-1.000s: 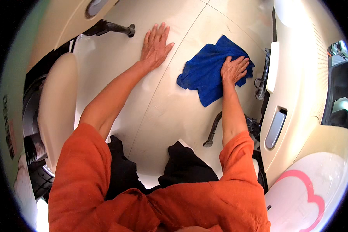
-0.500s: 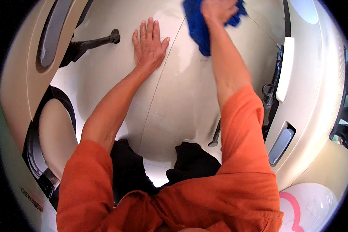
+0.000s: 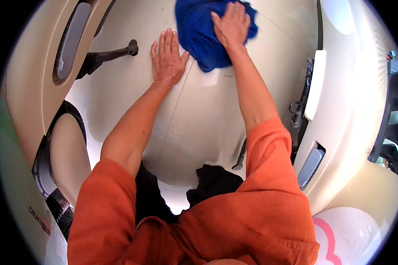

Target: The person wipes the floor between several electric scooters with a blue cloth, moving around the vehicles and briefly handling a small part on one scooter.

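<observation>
Blue cloth lies spread under right hand, fingers extended; left hand rests open on floor. Even palm pressure advisable.

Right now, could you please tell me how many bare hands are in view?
2: the left hand rests on the pale floor, and the right hand lies on the blue cloth.
</observation>
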Demonstrator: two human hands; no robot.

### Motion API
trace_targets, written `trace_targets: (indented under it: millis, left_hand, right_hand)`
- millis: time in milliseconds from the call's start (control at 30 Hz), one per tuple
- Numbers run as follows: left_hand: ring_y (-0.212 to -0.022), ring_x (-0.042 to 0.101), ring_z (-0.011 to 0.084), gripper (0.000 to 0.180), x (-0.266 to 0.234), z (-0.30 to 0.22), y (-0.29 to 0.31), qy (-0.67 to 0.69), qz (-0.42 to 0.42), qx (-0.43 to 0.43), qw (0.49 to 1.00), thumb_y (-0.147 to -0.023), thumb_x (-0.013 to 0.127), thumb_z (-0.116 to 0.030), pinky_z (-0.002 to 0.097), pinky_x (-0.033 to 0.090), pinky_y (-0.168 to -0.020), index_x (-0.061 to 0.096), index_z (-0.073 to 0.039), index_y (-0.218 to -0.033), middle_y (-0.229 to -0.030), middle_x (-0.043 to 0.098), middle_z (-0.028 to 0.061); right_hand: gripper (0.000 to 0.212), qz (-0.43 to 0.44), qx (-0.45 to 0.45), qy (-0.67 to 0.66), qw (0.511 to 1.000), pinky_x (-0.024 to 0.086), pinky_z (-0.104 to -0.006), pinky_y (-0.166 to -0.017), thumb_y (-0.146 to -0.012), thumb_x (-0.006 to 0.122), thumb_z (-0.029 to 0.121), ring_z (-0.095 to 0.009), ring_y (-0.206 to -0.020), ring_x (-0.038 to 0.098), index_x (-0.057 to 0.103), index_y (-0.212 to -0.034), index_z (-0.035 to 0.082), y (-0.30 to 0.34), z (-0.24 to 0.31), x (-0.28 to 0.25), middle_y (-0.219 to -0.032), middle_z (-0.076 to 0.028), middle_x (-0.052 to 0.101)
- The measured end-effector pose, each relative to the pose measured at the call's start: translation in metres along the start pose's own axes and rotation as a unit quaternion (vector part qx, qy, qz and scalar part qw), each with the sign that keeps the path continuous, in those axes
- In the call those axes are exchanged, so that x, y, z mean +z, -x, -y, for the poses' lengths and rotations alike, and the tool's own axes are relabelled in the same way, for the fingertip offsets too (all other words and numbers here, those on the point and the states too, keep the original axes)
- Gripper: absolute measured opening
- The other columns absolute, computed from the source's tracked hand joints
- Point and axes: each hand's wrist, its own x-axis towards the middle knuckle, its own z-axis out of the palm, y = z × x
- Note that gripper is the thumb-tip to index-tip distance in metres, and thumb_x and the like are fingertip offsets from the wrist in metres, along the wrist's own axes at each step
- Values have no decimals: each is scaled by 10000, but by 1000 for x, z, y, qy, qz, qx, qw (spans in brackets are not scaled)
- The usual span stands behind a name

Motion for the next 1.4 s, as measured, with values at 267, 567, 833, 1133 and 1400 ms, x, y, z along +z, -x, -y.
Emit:
trace_targets:
  millis: [267,567,833,1133,1400]
  left_hand:
    - [-1444,180,227,688,-3,0,4,7,4,-7,1000,-946,479,-412,458,98,-1156,251,-46,-1482,-1559,222,94]
    - [-1438,188,227,674,-1,-5,-1,10,-2,3,1000,-949,475,-414,468,96,-1154,259,-63,-1482,-1560,218,86]
    - [-1441,181,234,670,-6,-5,-1,-3,15,-7,1000,-953,464,-407,478,102,-1151,253,-51,-1480,-1561,208,95]
    - [-1446,169,237,695,-6,-6,-2,-7,20,-5,1000,-947,471,-418,479,87,-1152,237,-46,-1485,-1564,199,97]
    - [-1452,149,236,699,-4,0,-3,12,32,-5,999,-946,473,-412,473,72,-1155,226,-52,-1491,-1569,187,90]
  right_hand:
    - [723,31,153,67,986,144,-505,-1143,-925,482,466,-303,-1426,234,340,-1421,-41,76,-44,-32,-1515,-181,303]
    - [716,14,33,68,997,193,-498,-1126,-905,503,484,-303,-1401,281,394,-1381,-40,21,-39,-2,-1480,-178,363]
    - [765,49,224,91,969,129,-507,-1152,-931,485,452,-317,-1440,182,265,-1438,-76,74,-50,-38,-1519,-209,269]
    - [734,-22,-16,80,996,181,-469,-1141,-923,451,499,-302,-1416,253,360,-1407,-45,-29,21,49,-1499,-201,322]
    - [774,26,41,20,999,145,-492,-1143,-915,453,518,-328,-1437,197,320,-1431,-43,-29,-32,-2,-1518,-223,275]
